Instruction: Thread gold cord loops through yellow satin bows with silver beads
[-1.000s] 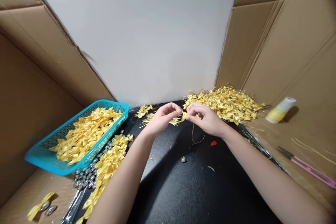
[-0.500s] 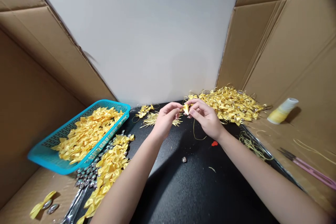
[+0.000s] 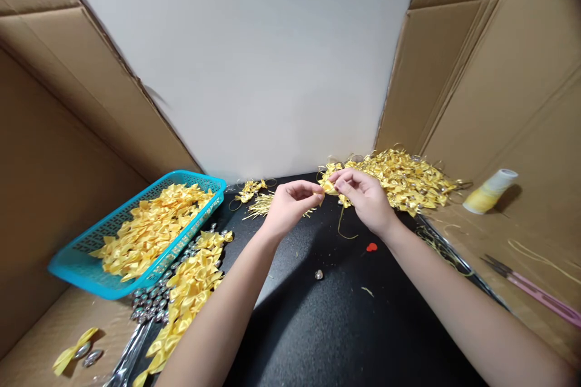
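Over the back of the black work surface, a yellow ribbon bow (image 3: 330, 188) is held up between both hands. My left hand (image 3: 294, 204) pinches its left tip with thumb and forefinger. From the other side, my right hand (image 3: 365, 199) grips the bow, its fingers partly hiding it. A thin gold cord (image 3: 340, 227) trails down below the right fingers; where it is fastened is hidden. Behind the right hand spreads a heap of finished bows with cords (image 3: 403, 178). Short gold strands (image 3: 261, 205) lie just behind the left hand.
A turquoise basket (image 3: 82, 272) full of bows stands at left, beside silver beads (image 3: 152, 301) and more loose bows (image 3: 195, 281). One bead (image 3: 319, 274) and a red piece (image 3: 371, 247) lie mid-surface. Pink-handled snips (image 3: 535, 290) and a thread cone (image 3: 490, 191) are at right.
My hands have moved slightly apart, the left a little lower and the right a little to the right. The bow has turned from pointing downward to lying more sideways.
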The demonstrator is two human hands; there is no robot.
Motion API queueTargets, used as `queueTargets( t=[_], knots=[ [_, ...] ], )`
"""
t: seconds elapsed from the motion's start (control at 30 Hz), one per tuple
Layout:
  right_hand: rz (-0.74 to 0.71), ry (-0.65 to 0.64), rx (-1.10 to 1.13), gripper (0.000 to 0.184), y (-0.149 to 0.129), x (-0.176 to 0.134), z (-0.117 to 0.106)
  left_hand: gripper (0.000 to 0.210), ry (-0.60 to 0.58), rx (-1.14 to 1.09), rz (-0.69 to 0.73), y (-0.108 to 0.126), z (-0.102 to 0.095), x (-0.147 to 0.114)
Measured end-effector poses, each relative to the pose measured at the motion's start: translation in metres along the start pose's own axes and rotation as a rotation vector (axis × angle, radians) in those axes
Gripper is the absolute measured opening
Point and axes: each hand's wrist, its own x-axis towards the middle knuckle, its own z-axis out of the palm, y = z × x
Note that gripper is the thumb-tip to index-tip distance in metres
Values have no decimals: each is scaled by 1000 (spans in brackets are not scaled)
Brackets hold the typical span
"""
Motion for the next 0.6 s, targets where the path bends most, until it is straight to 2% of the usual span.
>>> queueTargets(
  t=[0.23,0.4,0.6],
  knots=[
    [6,-36,23,31,-4,0,0,16,-39,-91,9,-3,0,0],
    [-15,-45,39,31,-4,1,-3,15,-54,-207,-73,-9,-2,3],
    [-56,-94,-94,24,-6,-1,-11,12,-78,-257,-169,-8,0,3]
  ],
)
